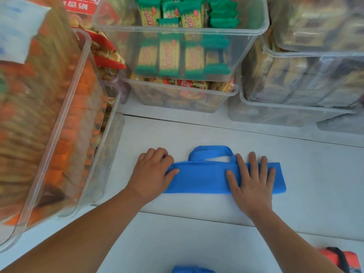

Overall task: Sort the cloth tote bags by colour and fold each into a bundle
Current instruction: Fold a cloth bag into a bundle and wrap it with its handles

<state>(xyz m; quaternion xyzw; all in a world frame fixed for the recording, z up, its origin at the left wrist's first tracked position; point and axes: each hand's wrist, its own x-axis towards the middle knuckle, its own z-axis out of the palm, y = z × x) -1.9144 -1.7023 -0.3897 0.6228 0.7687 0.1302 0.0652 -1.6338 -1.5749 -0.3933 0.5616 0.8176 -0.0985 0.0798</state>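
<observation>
**Item:** blue tote bag (204,179), centre of frame, lying on the white worktop (307,174). Soft matte cloth, folded lengthwise into a long flat strip. Its handle loop (210,151) sticks out past the upper edge.

**Hands:** left hand (151,174) at the strip's left end, grip narrow, fingers curled over the far edge and thumb on top, pinching the cloth. Right hand (252,182) lies flat on the right half with fingers spread, pressing and holding nothing.

**Step in hand:** judged to be the fold-down of this one bag, strip stage done and bundle not yet made.

**Next move calls for:** tucking the handle in, then turning or rolling the left end rightward while the cloth is kept flat.

**Also present:**
- blue bundle (192,269), bottom edge
- orange bundle (348,259) with dark strap, lower right
- clear rigid plastic bins (254,46) of glossy snack packets, across the top and left
</observation>
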